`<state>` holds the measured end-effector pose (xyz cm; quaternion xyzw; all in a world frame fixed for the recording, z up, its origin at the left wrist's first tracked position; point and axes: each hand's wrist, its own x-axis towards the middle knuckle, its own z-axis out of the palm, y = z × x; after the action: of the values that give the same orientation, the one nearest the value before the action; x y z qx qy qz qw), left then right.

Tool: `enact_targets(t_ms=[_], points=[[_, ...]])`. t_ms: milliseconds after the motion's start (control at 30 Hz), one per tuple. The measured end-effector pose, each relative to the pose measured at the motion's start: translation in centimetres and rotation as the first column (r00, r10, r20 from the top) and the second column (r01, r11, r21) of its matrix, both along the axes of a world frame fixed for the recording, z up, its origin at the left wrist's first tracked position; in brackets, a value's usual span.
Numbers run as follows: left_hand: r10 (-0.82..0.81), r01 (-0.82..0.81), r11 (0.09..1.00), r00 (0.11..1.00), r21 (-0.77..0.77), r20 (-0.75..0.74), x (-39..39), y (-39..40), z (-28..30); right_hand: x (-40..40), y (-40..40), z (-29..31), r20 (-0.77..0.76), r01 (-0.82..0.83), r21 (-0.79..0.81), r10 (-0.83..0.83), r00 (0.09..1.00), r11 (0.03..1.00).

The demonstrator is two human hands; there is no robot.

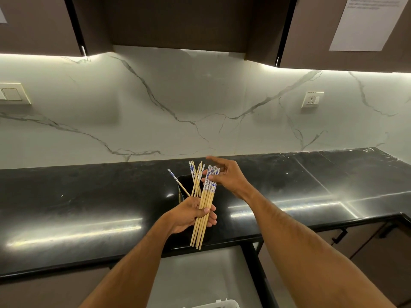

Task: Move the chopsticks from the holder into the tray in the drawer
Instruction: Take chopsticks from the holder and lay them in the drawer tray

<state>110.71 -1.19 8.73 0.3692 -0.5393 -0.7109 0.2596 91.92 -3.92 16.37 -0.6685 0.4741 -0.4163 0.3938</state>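
My left hand (191, 215) grips a bundle of several wooden chopsticks (205, 210) with blue-and-white tops, held nearly upright over the counter's front edge. My right hand (224, 175) touches the patterned tops of that bundle, its fingers mostly straight and the index finger stretched out. Behind the bundle a dark holder (185, 188) stands on the black counter with several more chopsticks (195, 177) leaning in it. Below, the drawer (200, 274) is pulled out, and the rim of a white tray (219, 303) shows at the bottom edge.
The glossy black counter (89, 207) runs the full width under a white marble backsplash with a socket (312, 99) and a switch plate (13, 94). Dark wall cabinets (178, 21) hang overhead. The drawer's black frame (255, 258) juts out on the right.
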Motion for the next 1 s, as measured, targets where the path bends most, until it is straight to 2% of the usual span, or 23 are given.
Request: enact_targets(t_ms=[333, 567, 600, 667, 733, 800, 833, 900, 967, 1000], points=[[0.02, -0.02, 0.999, 1.0, -0.047, 0.008, 0.2, 0.9, -0.1, -0.1, 1.0, -0.3, 0.016, 0.03, -0.012, -0.03, 0.999, 0.999], [0.086, -0.063, 0.988, 0.984, -0.144, 0.155, 0.2, 2.4, -0.8, 0.1, 2.8, -2.2, 0.084, 0.044, 0.012, -0.045, 0.995, 0.999], [0.105, -0.073, 0.984, 0.976, -0.163, 0.191, 0.3, 2.6, -0.9, 0.1, 3.1, -2.5, 0.05, 0.049, 0.004, -0.049, 0.998, 0.999], [0.161, -0.096, 0.97, 0.943, -0.225, 0.293, 0.4, 2.8, -1.3, -0.1, 3.4, -3.3, -0.112, 0.103, -0.049, -0.108, 0.988, 0.993], [0.232, -0.077, 0.941, 0.856, -0.33, 0.461, 0.6, 2.6, -2.1, -0.5, 3.7, -4.0, -0.329, 0.13, -0.162, -0.178, 0.928, 0.978], [0.276, 0.061, 0.9, 0.687, -0.432, 0.672, 0.6, 2.4, -3.0, -0.5, 4.4, -4.8, -0.535, 0.022, -0.22, -0.139, 0.833, 0.975], [0.296, 0.164, 0.869, 0.581, -0.466, 0.758, 0.5, 2.5, -3.4, -0.1, 4.8, -5.3, -0.646, -0.067, -0.2, -0.08, 0.759, 0.978], [0.32, 0.347, 0.813, 0.406, -0.468, 0.856, -0.2, 2.8, -4.1, 1.3, 5.8, -7.0, -0.831, -0.213, -0.088, 0.046, 0.554, 0.973], [0.307, 0.447, 0.793, 0.294, -0.414, 0.905, -0.9, 3.3, -4.8, 2.6, 6.9, -9.0, -0.919, -0.269, -0.011, 0.096, 0.381, 0.963], [0.297, 0.478, 0.79, 0.251, -0.385, 0.921, -1.3, 3.6, -5.3, 3.1, 7.3, -9.9, -0.941, -0.273, 0.004, 0.096, 0.325, 0.962]])
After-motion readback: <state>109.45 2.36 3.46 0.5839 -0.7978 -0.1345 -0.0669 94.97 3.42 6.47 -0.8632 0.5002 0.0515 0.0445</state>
